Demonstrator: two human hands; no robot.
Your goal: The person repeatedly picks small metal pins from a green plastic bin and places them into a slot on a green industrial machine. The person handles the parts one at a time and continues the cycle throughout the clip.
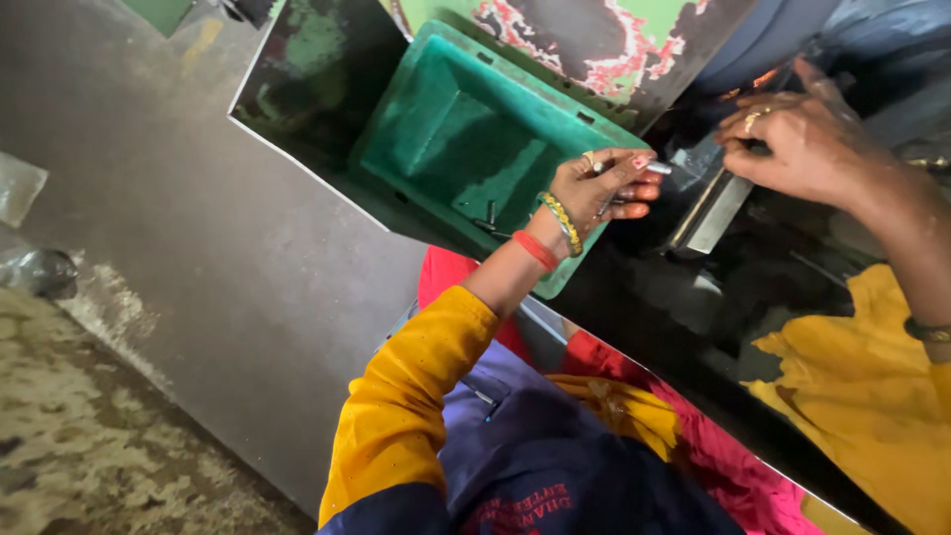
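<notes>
Head view looks steeply down past a yellow sleeve and a dark blue vest to two bare hands working at a dark, oily machine. The left hand (599,188), wearing a yellow-and-green bangle and a red band at the wrist, has its grip pinched around a small grey metal pin (658,167), whose pale end pokes out past the fingertips. A second thin dark piece seems to hang below the same fingers, though it is too small and shadowed to tell for sure. The hand hovers just over the near rim of a worn green rectangular metal tray (466,139), which sits tilted against the machine, so loose parts collect in its lowest corner; two or three short dark pins (487,218) lie there, close beneath the wrist. Holding the pin by its middle leaves its tip free and pointed toward the machine.

The right hand (792,139), with a ring on one finger, is curled down over something dark at the top of the machine; its grip is closed, but what it grasps is hidden under the fingers. Just below it a flat, bright steel bar (715,210) slants down into the dark works, lying between the two hands. A grey metal panel (198,238) fills the left side.
</notes>
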